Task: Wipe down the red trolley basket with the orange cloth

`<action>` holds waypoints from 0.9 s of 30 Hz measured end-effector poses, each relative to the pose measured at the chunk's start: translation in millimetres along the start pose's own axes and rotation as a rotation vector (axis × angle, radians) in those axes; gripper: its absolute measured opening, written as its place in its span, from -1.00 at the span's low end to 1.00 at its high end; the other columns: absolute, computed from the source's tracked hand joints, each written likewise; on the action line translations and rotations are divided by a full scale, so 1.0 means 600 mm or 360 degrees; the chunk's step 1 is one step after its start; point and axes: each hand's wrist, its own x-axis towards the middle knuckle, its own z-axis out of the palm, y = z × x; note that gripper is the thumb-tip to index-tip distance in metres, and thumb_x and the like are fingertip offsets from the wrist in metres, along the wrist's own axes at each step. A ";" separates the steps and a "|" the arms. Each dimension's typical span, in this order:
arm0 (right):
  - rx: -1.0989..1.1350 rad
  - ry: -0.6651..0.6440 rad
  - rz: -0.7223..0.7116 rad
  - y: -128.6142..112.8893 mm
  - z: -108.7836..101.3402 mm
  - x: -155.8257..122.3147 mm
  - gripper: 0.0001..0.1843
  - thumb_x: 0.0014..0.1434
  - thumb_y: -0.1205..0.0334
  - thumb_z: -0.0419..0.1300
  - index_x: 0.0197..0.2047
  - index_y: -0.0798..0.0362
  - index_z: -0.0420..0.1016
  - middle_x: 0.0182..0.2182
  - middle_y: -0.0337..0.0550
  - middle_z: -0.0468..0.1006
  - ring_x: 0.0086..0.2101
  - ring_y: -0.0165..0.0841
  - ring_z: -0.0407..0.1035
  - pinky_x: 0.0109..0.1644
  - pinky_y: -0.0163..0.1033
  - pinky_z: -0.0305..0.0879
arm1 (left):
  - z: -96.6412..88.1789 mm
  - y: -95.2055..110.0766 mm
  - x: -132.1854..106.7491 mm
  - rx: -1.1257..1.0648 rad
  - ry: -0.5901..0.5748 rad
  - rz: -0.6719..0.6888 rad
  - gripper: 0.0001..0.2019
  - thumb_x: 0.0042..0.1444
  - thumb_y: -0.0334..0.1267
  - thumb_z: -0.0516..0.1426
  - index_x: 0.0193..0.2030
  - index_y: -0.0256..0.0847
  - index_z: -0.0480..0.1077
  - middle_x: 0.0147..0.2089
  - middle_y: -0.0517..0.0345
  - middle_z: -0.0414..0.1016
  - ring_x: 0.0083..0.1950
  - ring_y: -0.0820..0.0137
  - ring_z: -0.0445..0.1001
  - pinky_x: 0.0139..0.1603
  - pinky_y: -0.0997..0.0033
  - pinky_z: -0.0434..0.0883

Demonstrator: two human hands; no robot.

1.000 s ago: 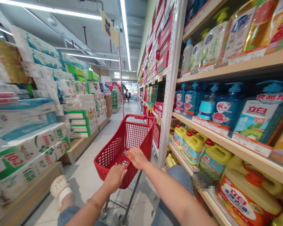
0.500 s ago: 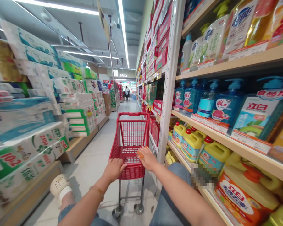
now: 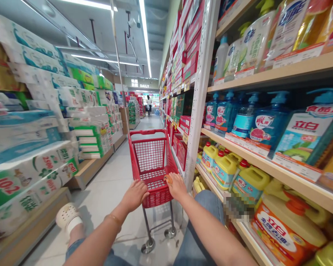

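Note:
A red plastic shopping cart (image 3: pixel 152 145) stands before me on metal legs with wheels, its basket holding nothing I can see. My left hand (image 3: pixel 135 193) is closed over the near left corner of the basket rim, thumb on the inside. At the near right corner, my right hand (image 3: pixel 177 186) grips the rim too. Under its fingers shows a small orange cloth-like piece (image 3: pixel 168 179), mostly hidden by the hand. A thin pole (image 3: pixel 118 59) rises above the cart's far left side.
Shelves on the right hold blue pump bottles (image 3: pixel 268 120) and yellow jugs (image 3: pixel 224 168) close to my right knee. Stacked tissue packs (image 3: pixel 39 170) line the left side. A person (image 3: pixel 148 103) stands far down the aisle. A white shelf post (image 3: pixel 198 92) rises beside the cart.
The cart has turned: its far handle and the pole have swung left, while its near wheels have shifted right. Both hands have stayed on the rim, moving slightly right.

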 end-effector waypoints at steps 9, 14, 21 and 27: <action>0.0082 0.0006 -0.0265 -0.048 0.042 -0.024 -0.46 0.30 0.10 -0.04 0.29 0.09 0.14 0.24 -0.07 0.23 0.27 -0.26 -0.02 0.35 -0.01 -0.19 | -0.009 0.021 0.014 -0.0045 -0.0076 0.0104 -0.60 0.29 0.01 -0.20 -0.20 -0.15 0.36 -0.20 0.06 0.42 -0.10 0.28 0.30 0.11 0.17 0.11; -0.0003 0.0010 -0.0156 -0.004 0.017 -0.008 -0.48 0.31 0.12 -0.05 0.27 0.16 0.19 0.23 0.03 0.24 0.26 -0.23 0.01 0.34 0.02 -0.16 | -0.026 -0.007 0.025 -0.0072 -0.0008 0.0159 -0.57 0.24 0.11 -0.16 -0.20 -0.12 0.36 -0.12 0.05 0.40 0.02 0.25 0.24 0.11 0.20 0.11; 0.0023 0.0131 -0.0046 -0.034 0.044 -0.018 -0.48 0.32 0.14 -0.10 0.27 0.18 0.19 0.24 0.02 0.22 0.27 -0.22 -0.01 0.32 0.02 -0.12 | 0.025 0.017 0.057 0.0062 0.0143 0.0115 -0.52 0.21 0.16 -0.15 -0.22 -0.19 0.36 -0.21 0.05 0.39 -0.11 0.25 0.27 0.04 0.16 0.15; 0.0019 0.0073 -0.0050 0.000 0.012 -0.007 -0.49 0.32 0.11 -0.09 0.27 0.11 0.21 0.22 -0.01 0.27 0.24 -0.23 0.05 0.32 0.01 -0.10 | 0.010 -0.030 0.053 0.0136 0.0202 -0.0041 -0.60 0.22 0.10 -0.10 -0.09 -0.14 0.34 -0.09 0.02 0.39 -0.01 0.25 0.27 0.11 0.18 0.11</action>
